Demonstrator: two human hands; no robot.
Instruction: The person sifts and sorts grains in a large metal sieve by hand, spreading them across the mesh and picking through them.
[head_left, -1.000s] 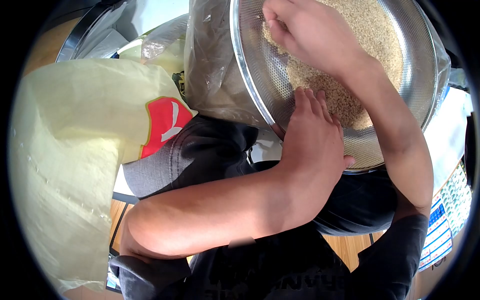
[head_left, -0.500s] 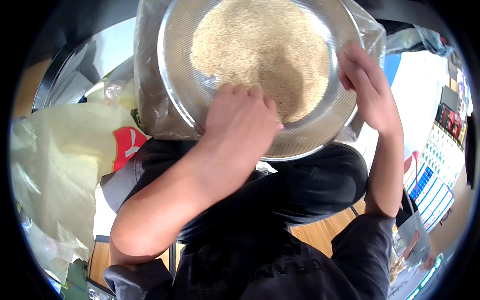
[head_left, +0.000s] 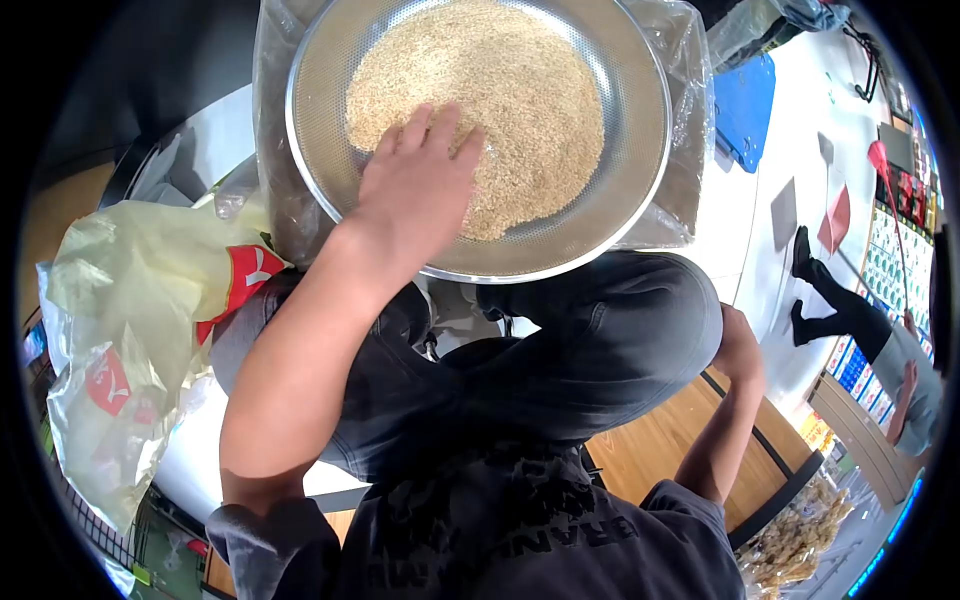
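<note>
A round metal sieve [head_left: 323, 150] with a shiny rim rests in front of my knees, over a clear plastic bag [head_left: 680, 190]. Inside lies a broad heap of small pale tan grains [head_left: 530, 120], whose exact kind I cannot tell. My left hand [head_left: 420, 185] reaches over the near left rim, its fingers spread on the heap's near left edge. Away from the sieve, my right hand [head_left: 738, 345] is beside my right knee, its fingers mostly hidden behind the leg.
A yellowish plastic bag [head_left: 130, 290] with red marks stands at my left. On the right are a blue flat object [head_left: 745, 110], a person [head_left: 880, 340] with a long-handled red dustpan [head_left: 833, 220], and a bag of tan dried goods [head_left: 800, 530] near the wooden seat [head_left: 650, 440].
My right hand has left the sieve's right rim and dropped to my knee. My left hand's fingers, curled before, are now spread on the grains. The view has shifted, showing the person at right.
</note>
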